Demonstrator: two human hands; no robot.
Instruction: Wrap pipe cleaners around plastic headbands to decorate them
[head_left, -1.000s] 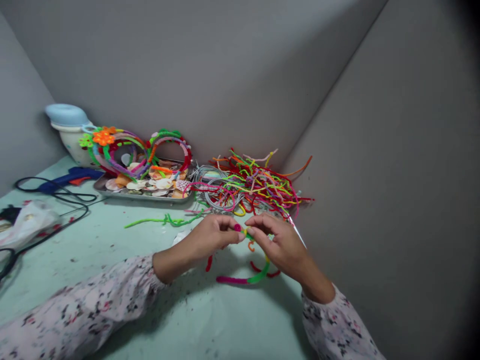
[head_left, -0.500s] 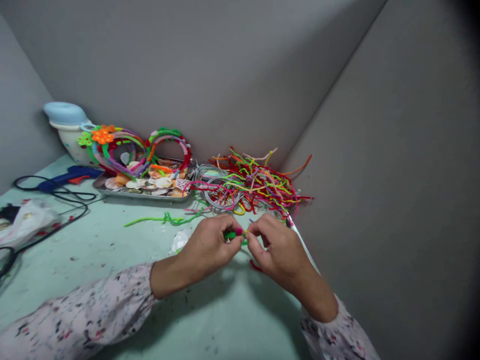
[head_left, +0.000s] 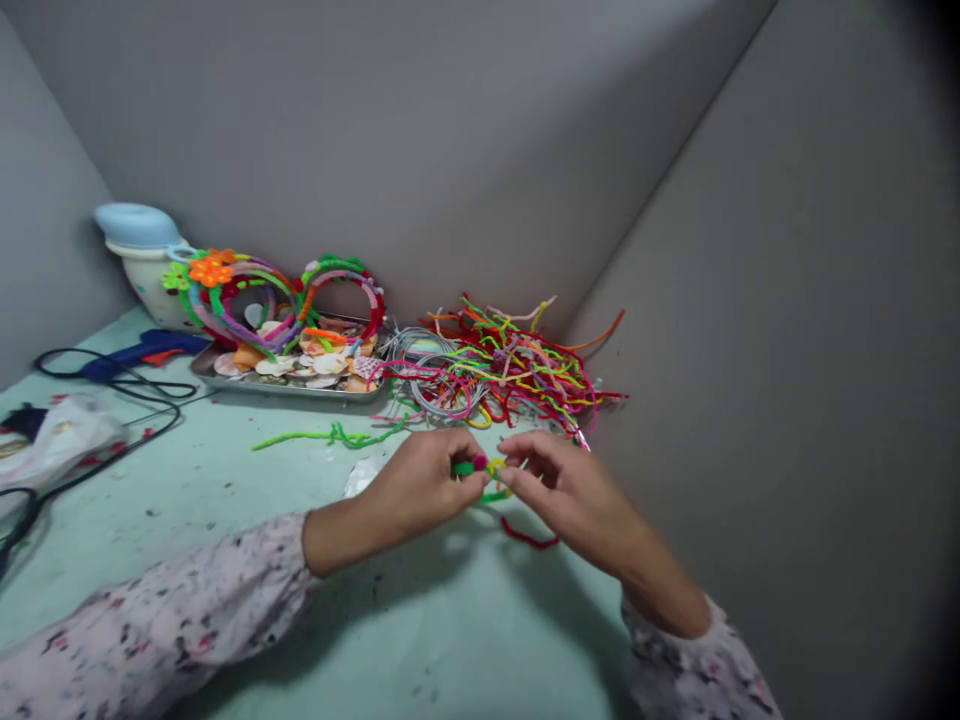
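Pinched between the fingers of my left hand (head_left: 431, 475) is a small fuzzy piece (head_left: 465, 467), green with a magenta bit and a yellow loop at its right end. The fingertips of my right hand (head_left: 574, 490) close on the yellow part of that piece, to the right of the magenta bit. Below the fingers, a short dark red fuzzy strip (head_left: 531, 538) lies on the table, partly beside my right hand. A green strand shows just under the yellow loop.
Behind my hands lies a pile of coloured pipe cleaners (head_left: 517, 365) with coiled grey wire (head_left: 442, 385). A metal tray (head_left: 300, 393) of shells holds decorated headbands (head_left: 247, 300). Further left are a blue-lidded cup (head_left: 146, 265), a blue glue gun (head_left: 124, 358), a black cable (head_left: 154, 435) and a plastic bag (head_left: 67, 440).
My right hand has shifted slightly right, with its fingers a little looser. More of the yellow loop and the dark red strip now shows.
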